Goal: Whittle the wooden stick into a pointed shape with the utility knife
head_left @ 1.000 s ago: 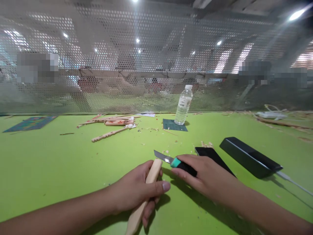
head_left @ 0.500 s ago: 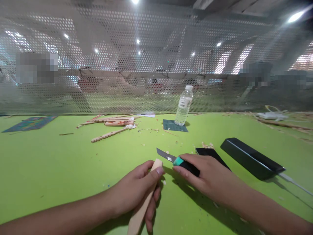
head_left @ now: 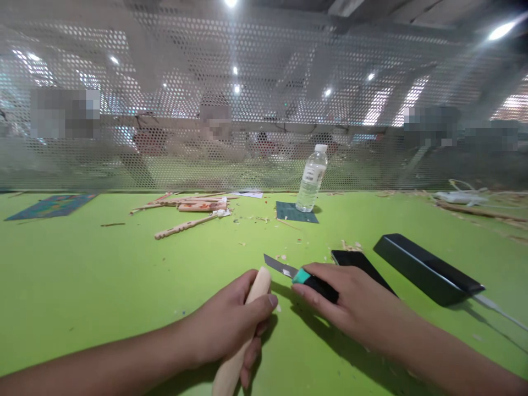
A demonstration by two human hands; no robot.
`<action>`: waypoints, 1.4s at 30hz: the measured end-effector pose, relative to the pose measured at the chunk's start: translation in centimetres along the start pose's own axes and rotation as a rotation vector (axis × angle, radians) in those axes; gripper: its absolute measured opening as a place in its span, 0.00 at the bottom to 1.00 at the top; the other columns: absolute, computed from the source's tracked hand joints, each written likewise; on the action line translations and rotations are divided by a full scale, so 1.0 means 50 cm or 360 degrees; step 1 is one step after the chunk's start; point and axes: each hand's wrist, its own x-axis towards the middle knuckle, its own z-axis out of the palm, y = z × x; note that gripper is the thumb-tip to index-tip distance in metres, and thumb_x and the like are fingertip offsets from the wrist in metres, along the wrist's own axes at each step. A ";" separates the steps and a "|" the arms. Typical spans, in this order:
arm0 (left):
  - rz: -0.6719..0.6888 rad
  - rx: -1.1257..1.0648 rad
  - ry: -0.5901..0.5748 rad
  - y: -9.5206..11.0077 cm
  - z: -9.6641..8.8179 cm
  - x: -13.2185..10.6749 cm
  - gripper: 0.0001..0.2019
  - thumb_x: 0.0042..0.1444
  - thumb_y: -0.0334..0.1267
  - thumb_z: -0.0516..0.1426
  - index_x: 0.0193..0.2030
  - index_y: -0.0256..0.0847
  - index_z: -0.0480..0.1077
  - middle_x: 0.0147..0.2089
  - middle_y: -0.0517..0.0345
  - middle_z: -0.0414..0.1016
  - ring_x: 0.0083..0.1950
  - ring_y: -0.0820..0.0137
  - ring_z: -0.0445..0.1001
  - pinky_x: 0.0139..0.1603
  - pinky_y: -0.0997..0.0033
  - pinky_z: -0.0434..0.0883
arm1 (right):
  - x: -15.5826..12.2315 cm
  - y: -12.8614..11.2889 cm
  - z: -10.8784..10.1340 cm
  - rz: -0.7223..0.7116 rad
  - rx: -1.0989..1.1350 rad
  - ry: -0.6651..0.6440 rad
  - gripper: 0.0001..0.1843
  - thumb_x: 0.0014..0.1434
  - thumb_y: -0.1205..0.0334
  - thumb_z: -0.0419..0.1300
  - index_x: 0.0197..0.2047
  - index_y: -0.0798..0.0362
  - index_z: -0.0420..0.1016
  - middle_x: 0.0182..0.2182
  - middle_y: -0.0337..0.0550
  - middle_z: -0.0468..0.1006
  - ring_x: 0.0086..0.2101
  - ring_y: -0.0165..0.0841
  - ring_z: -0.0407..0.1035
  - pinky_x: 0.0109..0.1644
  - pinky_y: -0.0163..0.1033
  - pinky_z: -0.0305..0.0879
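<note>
My left hand (head_left: pixel 233 324) is closed round a pale wooden stick (head_left: pixel 259 286), with the thumb lying across it. The stick's rounded upper end pokes out above my fingers, and its lower part runs out of view at the bottom edge. In my right hand (head_left: pixel 350 294) is a utility knife (head_left: pixel 315 285) with a black and teal handle. Its bare blade points left, just beyond the stick's upper end and apart from it. A few pale wood shavings (head_left: pixel 282 257) lie by the blade.
A black phone (head_left: pixel 358 264) and a long black box (head_left: pixel 424 267) with a white cable lie right. Ahead, a water bottle (head_left: pixel 312 179) stands on a dark green sheet (head_left: pixel 289 212). Carved sticks (head_left: pixel 185 225) lie back left, a patterned sheet (head_left: pixel 51 206) far left. A perforated screen (head_left: pixel 256 148) closes the back.
The stick has turned in my left hand, showing a rounded side where a flat face was, and my thumb has shifted slightly down. The knife stays almost where it was.
</note>
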 end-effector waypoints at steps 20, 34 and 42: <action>0.0044 -0.0101 -0.0196 -0.003 -0.004 0.004 0.23 0.67 0.56 0.57 0.27 0.42 0.63 0.13 0.67 0.66 0.09 0.76 0.61 0.11 0.80 0.63 | -0.011 -0.018 0.003 -0.0297 0.0201 -0.0179 0.18 0.75 0.50 0.50 0.44 0.50 0.75 0.38 0.44 0.82 0.38 0.37 0.74 0.43 0.41 0.65; 0.0016 -0.0133 -0.0060 -0.011 0.006 0.008 0.24 0.67 0.60 0.54 0.28 0.43 0.63 0.13 0.68 0.62 0.10 0.75 0.63 0.10 0.79 0.65 | -0.009 -0.008 0.013 -0.0165 0.0042 0.0077 0.25 0.75 0.43 0.45 0.46 0.51 0.76 0.41 0.50 0.83 0.39 0.43 0.76 0.43 0.46 0.67; -0.0013 -0.0040 -0.0112 -0.007 -0.004 0.000 0.20 0.64 0.58 0.59 0.37 0.44 0.63 0.14 0.69 0.67 0.11 0.73 0.64 0.14 0.78 0.68 | -0.007 -0.019 0.003 -0.0265 0.0170 -0.0116 0.20 0.75 0.46 0.49 0.45 0.50 0.76 0.38 0.44 0.82 0.38 0.38 0.74 0.43 0.42 0.64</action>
